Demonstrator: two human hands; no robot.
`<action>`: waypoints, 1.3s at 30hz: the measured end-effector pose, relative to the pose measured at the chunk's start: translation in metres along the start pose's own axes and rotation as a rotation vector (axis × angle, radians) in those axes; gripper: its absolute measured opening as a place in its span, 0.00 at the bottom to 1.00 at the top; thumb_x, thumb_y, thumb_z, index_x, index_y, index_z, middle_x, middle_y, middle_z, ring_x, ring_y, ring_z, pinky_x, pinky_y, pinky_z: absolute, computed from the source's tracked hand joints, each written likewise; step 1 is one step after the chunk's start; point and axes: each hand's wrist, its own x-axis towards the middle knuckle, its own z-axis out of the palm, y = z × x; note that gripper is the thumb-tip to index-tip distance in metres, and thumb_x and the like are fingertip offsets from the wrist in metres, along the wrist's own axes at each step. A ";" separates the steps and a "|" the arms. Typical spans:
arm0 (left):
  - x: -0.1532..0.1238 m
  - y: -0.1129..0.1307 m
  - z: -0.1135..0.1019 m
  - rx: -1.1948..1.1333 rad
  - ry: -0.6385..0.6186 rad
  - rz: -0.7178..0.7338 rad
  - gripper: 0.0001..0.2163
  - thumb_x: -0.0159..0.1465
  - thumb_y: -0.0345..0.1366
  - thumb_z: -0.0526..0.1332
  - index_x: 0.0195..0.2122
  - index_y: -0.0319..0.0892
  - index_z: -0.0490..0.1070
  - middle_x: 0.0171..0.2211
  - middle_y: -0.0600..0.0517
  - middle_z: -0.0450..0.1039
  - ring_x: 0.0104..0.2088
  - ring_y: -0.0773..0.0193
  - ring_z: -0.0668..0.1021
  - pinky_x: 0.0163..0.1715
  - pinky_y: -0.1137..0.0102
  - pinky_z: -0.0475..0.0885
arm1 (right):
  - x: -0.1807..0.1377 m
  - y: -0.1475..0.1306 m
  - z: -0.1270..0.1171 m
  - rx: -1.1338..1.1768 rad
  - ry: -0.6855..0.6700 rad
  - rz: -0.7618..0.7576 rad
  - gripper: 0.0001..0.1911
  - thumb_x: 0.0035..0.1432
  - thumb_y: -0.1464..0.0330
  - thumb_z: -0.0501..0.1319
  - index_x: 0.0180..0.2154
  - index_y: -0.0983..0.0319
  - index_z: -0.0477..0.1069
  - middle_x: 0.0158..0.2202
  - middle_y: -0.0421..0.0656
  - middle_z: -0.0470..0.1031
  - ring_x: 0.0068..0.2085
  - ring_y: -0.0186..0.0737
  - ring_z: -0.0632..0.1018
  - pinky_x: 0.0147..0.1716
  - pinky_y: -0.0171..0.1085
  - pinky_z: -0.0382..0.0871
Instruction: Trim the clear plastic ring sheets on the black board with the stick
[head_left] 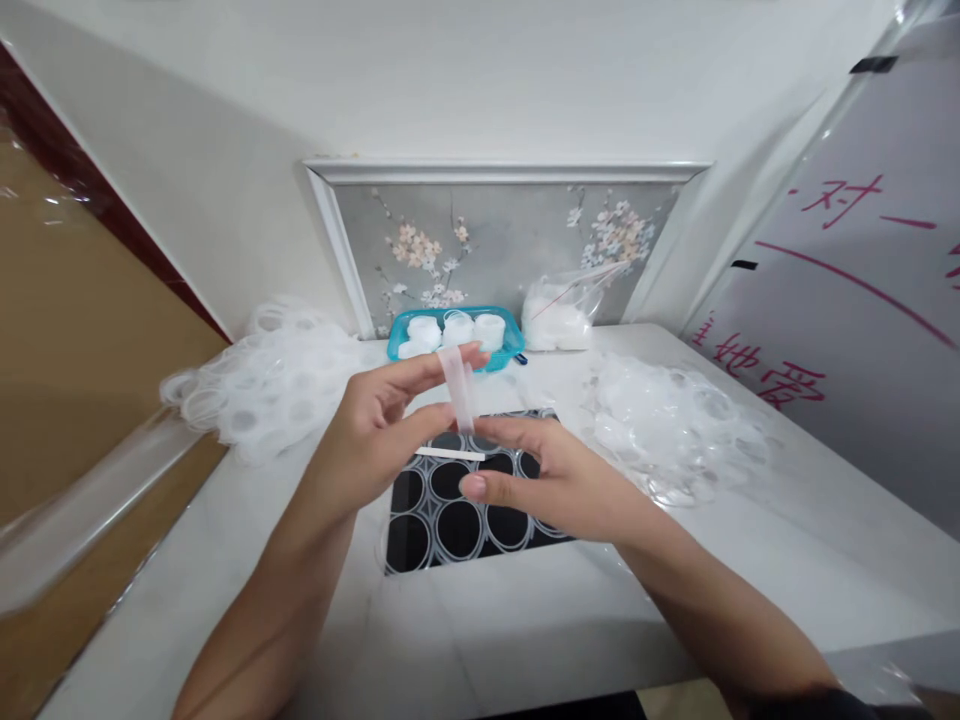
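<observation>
And the left grip (pixel 379 428) pinches a translucent band (pixel 459 390); the right grip (pixel 556 478), spread, meets its lower end: adjusting, seemingly, with a gentle touch needed next.

Rm to pass in frt of mat (pixel 459 530); L rings (pixel 262 390), R rings (pixel 675 425) & basket (pixel 513 338) block sides/bk.

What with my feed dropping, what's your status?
Left hand holding translucent band; right hand open, at its lower end. White strip across patterned mat. Nothing visibly blocking either hand.

head camera | facing forward, down (wall (pixel 510 80) beyond) | hands (pixel 379 425) (pixel 559 475) near
</observation>
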 end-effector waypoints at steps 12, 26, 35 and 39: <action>0.004 0.002 0.001 -0.247 0.059 -0.207 0.19 0.51 0.36 0.75 0.45 0.44 0.81 0.44 0.46 0.81 0.48 0.49 0.81 0.44 0.59 0.81 | -0.001 0.003 0.009 0.104 0.106 -0.117 0.10 0.62 0.60 0.64 0.45 0.48 0.81 0.46 0.41 0.82 0.47 0.42 0.80 0.52 0.46 0.72; -0.005 0.002 0.012 -0.118 0.214 -0.103 0.13 0.55 0.36 0.72 0.42 0.48 0.81 0.46 0.51 0.81 0.44 0.51 0.83 0.40 0.61 0.82 | -0.009 -0.005 0.011 -0.039 0.192 -0.119 0.12 0.61 0.60 0.65 0.46 0.51 0.79 0.47 0.42 0.81 0.50 0.45 0.79 0.55 0.48 0.71; -0.003 0.002 0.012 -0.117 0.286 -0.043 0.14 0.56 0.36 0.72 0.44 0.47 0.81 0.49 0.52 0.80 0.40 0.55 0.84 0.41 0.61 0.82 | -0.016 -0.003 0.009 -0.110 0.233 -0.155 0.15 0.60 0.63 0.66 0.50 0.50 0.75 0.51 0.41 0.79 0.55 0.44 0.76 0.58 0.48 0.67; -0.004 0.004 0.008 -0.111 0.230 -0.067 0.14 0.56 0.36 0.72 0.44 0.48 0.81 0.49 0.51 0.80 0.36 0.56 0.84 0.39 0.62 0.83 | -0.014 -0.001 0.010 -0.090 0.209 -0.142 0.15 0.60 0.64 0.66 0.50 0.50 0.75 0.51 0.41 0.79 0.54 0.44 0.77 0.59 0.48 0.67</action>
